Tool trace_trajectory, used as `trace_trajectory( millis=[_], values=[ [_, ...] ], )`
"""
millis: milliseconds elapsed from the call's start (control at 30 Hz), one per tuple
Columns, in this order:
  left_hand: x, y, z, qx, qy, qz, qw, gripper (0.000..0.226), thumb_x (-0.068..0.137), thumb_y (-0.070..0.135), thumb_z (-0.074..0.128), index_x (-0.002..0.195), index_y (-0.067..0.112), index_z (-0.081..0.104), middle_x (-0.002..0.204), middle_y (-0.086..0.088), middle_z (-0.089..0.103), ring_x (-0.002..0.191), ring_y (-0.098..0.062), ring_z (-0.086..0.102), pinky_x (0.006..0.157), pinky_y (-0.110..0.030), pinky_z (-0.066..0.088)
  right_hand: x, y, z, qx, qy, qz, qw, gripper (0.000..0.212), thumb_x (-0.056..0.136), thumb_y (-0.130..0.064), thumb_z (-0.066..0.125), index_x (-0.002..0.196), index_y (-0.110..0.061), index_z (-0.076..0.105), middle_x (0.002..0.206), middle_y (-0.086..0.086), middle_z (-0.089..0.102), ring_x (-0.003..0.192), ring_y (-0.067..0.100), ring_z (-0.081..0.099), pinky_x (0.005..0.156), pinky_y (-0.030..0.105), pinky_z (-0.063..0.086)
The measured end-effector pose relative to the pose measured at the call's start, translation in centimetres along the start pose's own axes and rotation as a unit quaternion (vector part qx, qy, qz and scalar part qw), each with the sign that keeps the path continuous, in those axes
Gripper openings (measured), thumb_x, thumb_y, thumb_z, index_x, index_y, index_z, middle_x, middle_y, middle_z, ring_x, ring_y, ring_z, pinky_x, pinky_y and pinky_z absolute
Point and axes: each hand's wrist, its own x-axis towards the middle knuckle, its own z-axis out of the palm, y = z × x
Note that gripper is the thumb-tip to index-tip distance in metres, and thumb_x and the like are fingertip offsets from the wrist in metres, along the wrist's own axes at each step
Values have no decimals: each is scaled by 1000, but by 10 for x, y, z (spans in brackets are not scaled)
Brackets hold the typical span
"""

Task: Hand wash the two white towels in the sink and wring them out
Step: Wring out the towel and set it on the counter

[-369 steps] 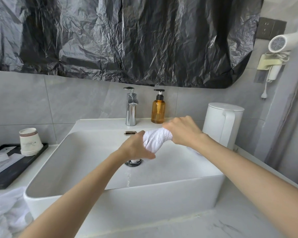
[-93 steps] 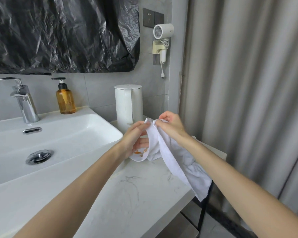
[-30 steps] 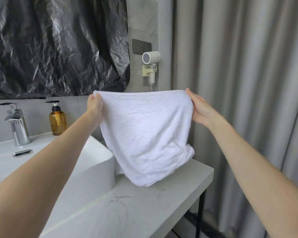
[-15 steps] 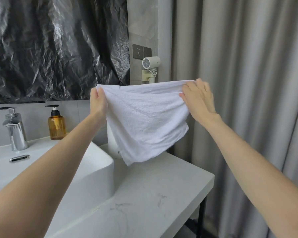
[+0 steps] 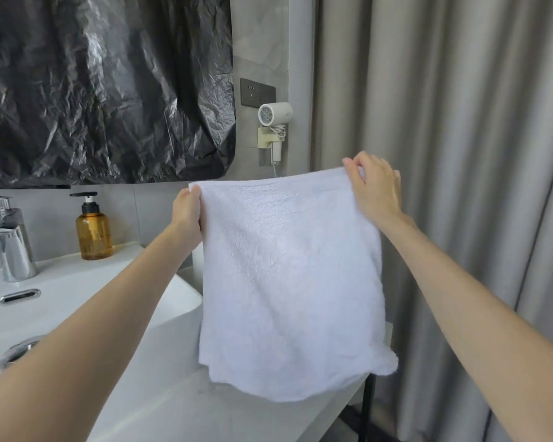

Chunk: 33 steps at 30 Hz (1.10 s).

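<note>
Just right of the sink [image 5: 77, 301], my left hand [image 5: 189, 212] pinched the towel [image 5: 288, 282] by its top left corner. The towel hung spread over the counter [image 5: 189, 409], and my right hand [image 5: 375, 189] pinched the other corner in its fingertips. I judged that this light pinch could slip and drop the wet cloth. Half a second earlier it had billowed up; here it hung flat.
</note>
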Motion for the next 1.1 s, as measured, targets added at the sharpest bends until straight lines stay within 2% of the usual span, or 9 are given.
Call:
trace_trajectory(
  millis=[133, 267, 367, 467, 700, 867, 967, 1033, 1100],
  values=[
    [0, -2, -4, 94, -5, 14, 995, 22, 100, 24, 40, 81, 15, 46, 75, -1, 42, 66, -17, 39, 58, -29, 31, -16, 18, 7, -157, -127, -55, 978, 49, 96, -60, 32, 77, -19, 51, 83, -2, 54, 93, 24, 48, 74, 34, 16],
    [-3, -22, -5, 181, 3, 83, 980, 34, 103, 31, 37, 74, 14, 40, 71, 1, 37, 64, -14, 34, 55, -28, 26, -45, 38, 19, -244, -278, -57, 927, 49, 89, -68, 39, 95, -19, 44, 97, 0, 39, 98, 22, 36, 73, 35, 14],
    [-5, -31, -2, 162, 17, 74, 984, 38, 104, 33, 37, 69, 18, 35, 68, 2, 34, 63, -13, 31, 53, -26, 25, -52, 40, 24, -241, -255, -50, 935, 30, 90, -42, 51, 103, -17, 42, 106, 3, 41, 100, 24, 35, 74, 36, 15],
    [-5, -33, -3, 162, 17, 76, 984, 38, 103, 32, 39, 68, 18, 38, 69, 3, 35, 64, -13, 32, 55, -24, 27, -51, 38, 23, -231, -235, -45, 943, 11, 88, -17, 46, 98, -16, 42, 87, 2, 50, 94, 24, 35, 68, 35, 11],
    [-8, -29, -3, 123, 1, -11, 992, 17, 95, 30, 55, 93, 14, 60, 103, -7, 60, 93, -27, 58, 76, -37, 53, -47, 26, 26, -102, -223, 45, 968, 14, 80, -20, 57, 72, -27, 49, 78, -5, 61, 94, 13, 37, 70, 34, 11],
    [-16, -19, 6, 58, -8, -17, 998, 13, 98, 25, 53, 90, 16, 58, 84, 2, 54, 78, -17, 52, 60, -26, 44, -42, 9, 23, -103, -198, 52, 973, 13, 76, -16, 57, 72, -26, 50, 69, -8, 56, 101, 15, 38, 98, 44, 16],
    [-10, -12, -1, 43, 54, -12, 998, 21, 95, 26, 55, 76, 21, 55, 79, 0, 53, 77, -21, 49, 67, -28, 43, -36, 5, 15, -133, -170, 33, 976, 13, 74, -14, 58, 76, -25, 52, 73, -4, 59, 100, 15, 37, 107, 49, 9],
    [-6, -10, -8, 47, 100, -14, 994, 29, 94, 28, 55, 67, 22, 50, 74, 0, 51, 81, -24, 48, 75, -31, 42, -30, 3, 11, -83, -173, 90, 977, 12, 72, -17, 60, 73, -23, 50, 72, -4, 57, 89, 16, 41, 98, 40, 25],
    [-4, -11, -13, 61, 127, -24, 990, 32, 95, 28, 54, 65, 20, 47, 72, 1, 49, 83, -23, 46, 78, -30, 39, -26, -6, 5, 120, -180, 264, 940, 20, 61, -19, 65, 69, -21, 47, 69, -3, 51, 71, 18, 46, 68, 28, 36]
  ],
)
